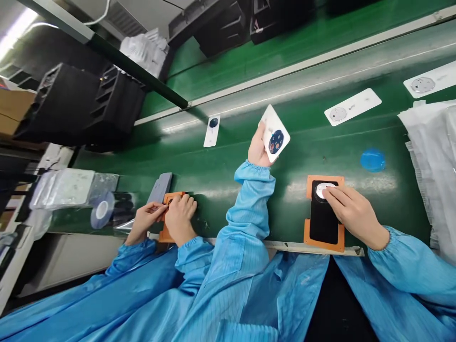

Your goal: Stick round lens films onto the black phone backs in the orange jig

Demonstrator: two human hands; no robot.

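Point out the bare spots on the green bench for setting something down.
Bare green bench lies between the co-worker's hands and your left sleeve, and between the white card in your left hand and the orange fixture. The right end is crowded: white strips, a blue disc and a pale stack.

Glossy green workbench (221, 183), long and flat, shows streaked light reflections. A straight, pale metal rail (302, 64) runs lengthwise; a dark, straight metal post (137, 71) meets it. Upper left: bright white tube light (16, 33), lit. Left side: black slotted plastic racks (53, 104), brown cardboard box (14, 111).
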